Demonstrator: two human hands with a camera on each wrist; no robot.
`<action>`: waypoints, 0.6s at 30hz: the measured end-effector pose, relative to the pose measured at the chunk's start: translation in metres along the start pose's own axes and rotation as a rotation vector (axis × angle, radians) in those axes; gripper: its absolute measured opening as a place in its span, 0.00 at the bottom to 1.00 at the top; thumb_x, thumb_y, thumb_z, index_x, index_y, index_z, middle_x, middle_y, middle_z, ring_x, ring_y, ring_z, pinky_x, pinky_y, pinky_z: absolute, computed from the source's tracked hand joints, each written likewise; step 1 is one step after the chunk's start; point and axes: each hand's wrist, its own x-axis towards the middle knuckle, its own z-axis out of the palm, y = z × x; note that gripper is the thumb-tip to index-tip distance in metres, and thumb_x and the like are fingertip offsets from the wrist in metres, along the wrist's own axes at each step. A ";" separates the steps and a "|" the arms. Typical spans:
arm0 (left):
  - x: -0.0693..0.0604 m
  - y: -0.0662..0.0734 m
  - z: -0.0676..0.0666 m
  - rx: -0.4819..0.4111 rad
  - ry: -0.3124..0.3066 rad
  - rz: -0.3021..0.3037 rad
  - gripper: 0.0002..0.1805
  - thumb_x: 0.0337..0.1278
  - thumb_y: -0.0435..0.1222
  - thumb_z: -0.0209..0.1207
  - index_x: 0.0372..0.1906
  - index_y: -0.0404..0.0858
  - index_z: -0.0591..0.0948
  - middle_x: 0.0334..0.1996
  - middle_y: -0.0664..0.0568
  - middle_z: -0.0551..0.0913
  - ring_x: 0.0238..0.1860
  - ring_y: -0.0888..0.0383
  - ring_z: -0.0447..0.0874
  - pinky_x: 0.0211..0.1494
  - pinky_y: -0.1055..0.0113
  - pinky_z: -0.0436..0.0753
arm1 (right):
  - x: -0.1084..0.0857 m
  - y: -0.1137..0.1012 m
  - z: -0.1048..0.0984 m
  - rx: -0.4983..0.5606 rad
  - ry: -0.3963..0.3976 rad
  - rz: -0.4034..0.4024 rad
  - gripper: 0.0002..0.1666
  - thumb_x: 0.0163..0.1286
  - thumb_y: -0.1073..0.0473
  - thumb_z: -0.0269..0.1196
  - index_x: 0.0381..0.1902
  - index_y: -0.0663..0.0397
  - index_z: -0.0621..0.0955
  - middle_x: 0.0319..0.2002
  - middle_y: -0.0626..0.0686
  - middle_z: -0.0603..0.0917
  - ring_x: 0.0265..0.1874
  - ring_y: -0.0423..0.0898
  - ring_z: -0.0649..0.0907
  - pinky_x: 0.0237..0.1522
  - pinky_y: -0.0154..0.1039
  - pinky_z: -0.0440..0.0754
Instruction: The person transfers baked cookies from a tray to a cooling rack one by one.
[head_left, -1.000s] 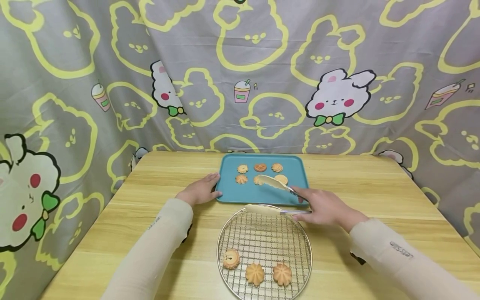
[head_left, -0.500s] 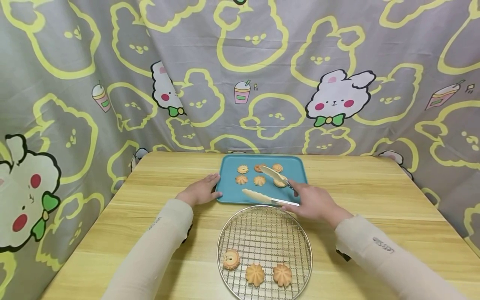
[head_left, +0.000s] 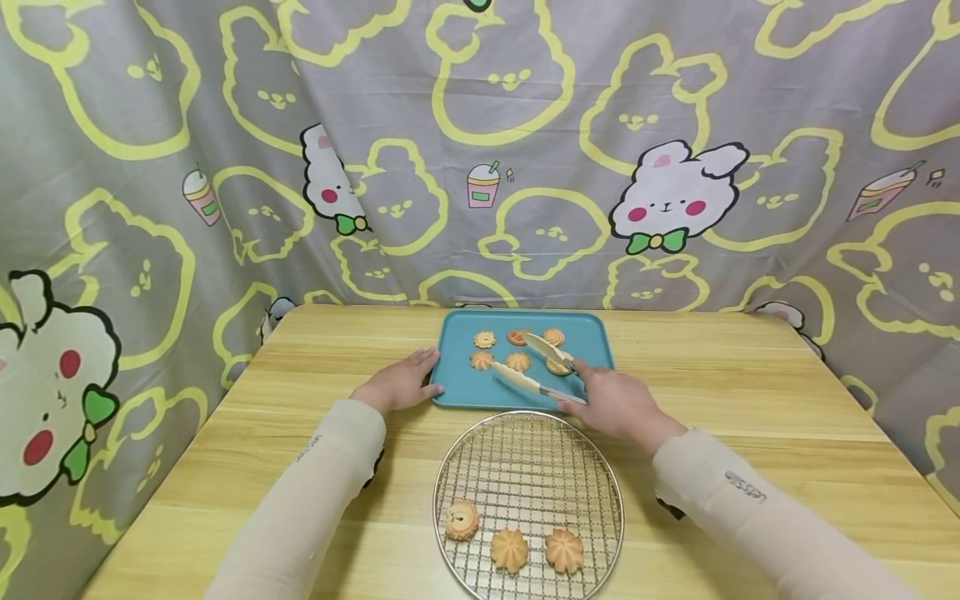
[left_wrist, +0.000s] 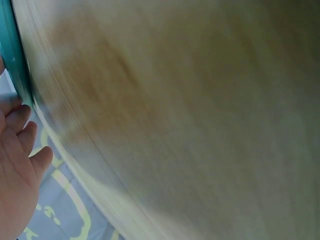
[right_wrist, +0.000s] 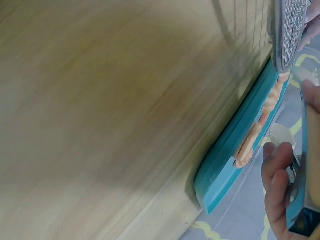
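Grey curtain (head_left: 405, 92) with yellow outlines hangs behind the wooden table (head_left: 712, 367). From the head, the blue tray (head_left: 465, 392) lies at the far side, with six cookies (head_left: 485, 339) in two rows of three. The left hand (head_left: 401, 381) touches the tray's left edge with extended fingers. The right hand (head_left: 618, 404) holds the tongs (head_left: 521, 381) over the tray; their arms are apart, with the near row's right cookie between them. Whether they touch it, I cannot tell. Nearer stands the round rack (head_left: 528, 467), with three cookies at its near part.

At the left wrist, the fingers are beside the tray, over blurred wood.

At the right wrist, the fingers are curled round the tongs.
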 end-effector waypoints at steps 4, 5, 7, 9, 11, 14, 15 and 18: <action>0.000 0.000 0.000 0.002 0.000 -0.001 0.40 0.70 0.53 0.47 0.75 0.35 0.48 0.75 0.45 0.46 0.74 0.47 0.41 0.73 0.54 0.51 | 0.001 -0.004 -0.001 0.000 -0.028 0.014 0.49 0.65 0.34 0.58 0.70 0.63 0.63 0.55 0.68 0.77 0.45 0.63 0.81 0.28 0.50 0.81; 0.000 0.000 0.000 0.002 0.000 0.000 0.40 0.70 0.53 0.47 0.75 0.35 0.48 0.75 0.45 0.46 0.74 0.47 0.41 0.73 0.54 0.51 | 0.001 -0.004 -0.001 -0.001 -0.034 0.018 0.49 0.65 0.34 0.58 0.70 0.63 0.63 0.55 0.67 0.77 0.45 0.63 0.81 0.27 0.49 0.81; 0.000 0.000 0.000 0.005 0.000 0.000 0.40 0.70 0.53 0.47 0.75 0.35 0.48 0.75 0.45 0.46 0.74 0.47 0.41 0.73 0.54 0.51 | 0.002 -0.005 0.000 -0.010 -0.046 0.026 0.49 0.65 0.34 0.58 0.70 0.63 0.63 0.56 0.67 0.77 0.44 0.62 0.81 0.26 0.48 0.81; 0.000 0.000 0.000 0.004 0.000 -0.001 0.40 0.70 0.53 0.47 0.75 0.35 0.49 0.75 0.45 0.46 0.74 0.47 0.41 0.73 0.53 0.51 | 0.003 -0.006 0.000 -0.020 -0.056 0.029 0.48 0.66 0.34 0.57 0.71 0.63 0.62 0.56 0.67 0.77 0.43 0.62 0.82 0.24 0.47 0.80; 0.000 -0.001 0.000 0.002 0.002 -0.002 0.40 0.70 0.53 0.48 0.75 0.35 0.49 0.75 0.45 0.46 0.74 0.47 0.41 0.72 0.53 0.51 | 0.004 -0.007 0.000 -0.030 -0.064 0.033 0.48 0.66 0.34 0.57 0.71 0.63 0.62 0.56 0.67 0.76 0.43 0.61 0.82 0.25 0.47 0.81; 0.001 -0.001 0.001 0.006 0.002 -0.003 0.40 0.70 0.53 0.47 0.75 0.35 0.49 0.75 0.45 0.46 0.74 0.48 0.41 0.73 0.54 0.51 | 0.005 -0.009 0.000 -0.039 -0.080 0.037 0.48 0.66 0.35 0.57 0.70 0.63 0.63 0.56 0.67 0.76 0.43 0.62 0.82 0.27 0.49 0.81; 0.001 -0.002 0.001 0.007 0.002 -0.003 0.41 0.70 0.53 0.47 0.75 0.35 0.49 0.75 0.45 0.46 0.74 0.47 0.42 0.73 0.54 0.52 | 0.006 -0.009 -0.001 -0.042 -0.086 0.039 0.47 0.67 0.35 0.57 0.70 0.64 0.63 0.56 0.67 0.76 0.44 0.62 0.81 0.28 0.50 0.81; 0.001 -0.003 0.002 0.009 0.002 -0.001 0.41 0.70 0.53 0.47 0.75 0.36 0.48 0.75 0.45 0.46 0.74 0.47 0.42 0.72 0.54 0.52 | 0.007 -0.011 -0.002 -0.049 -0.103 0.046 0.47 0.67 0.35 0.56 0.70 0.64 0.63 0.55 0.67 0.77 0.44 0.63 0.81 0.28 0.51 0.81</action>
